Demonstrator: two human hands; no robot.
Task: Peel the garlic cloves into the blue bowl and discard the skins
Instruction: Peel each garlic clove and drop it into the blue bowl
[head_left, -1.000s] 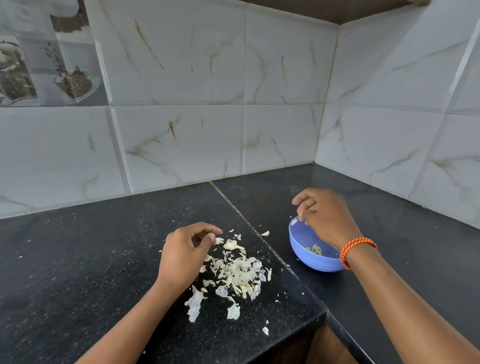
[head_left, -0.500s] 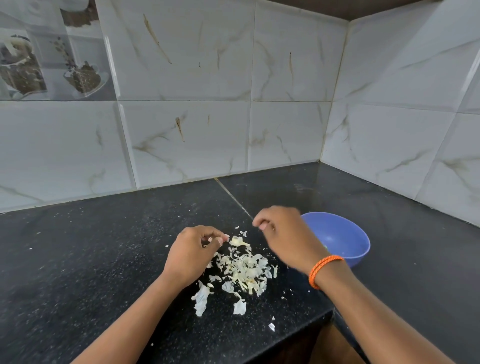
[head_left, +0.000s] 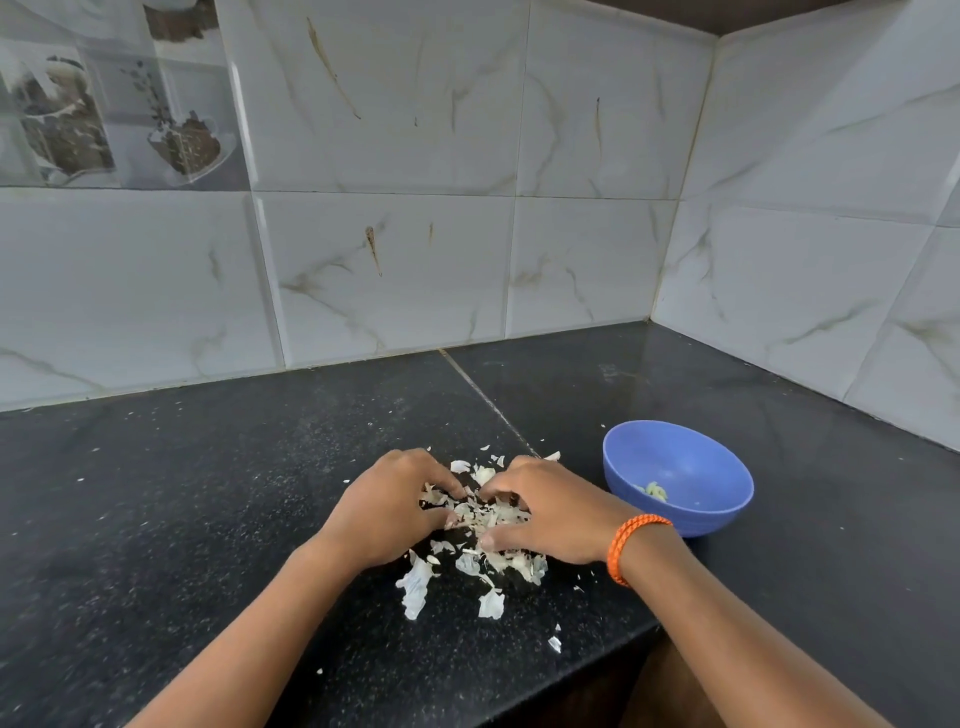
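So I'm at the cleanup bit, I reckon: my left hand (head_left: 387, 512) and right hand (head_left: 545, 512) are both down on the pile of skins (head_left: 485, 514) on the counter (head_left: 208, 519), fingers curled inward, raking the scraps together from either side. Can't tell if anything's actually pinched yet. The blue bowl (head_left: 680, 475) sits just right of the pile, upright, with some peeled cloves (head_left: 655, 490) inside. The pile runs roughly near-to-far. Next I'd need to scoop it tight and lift it without shedding flakes.
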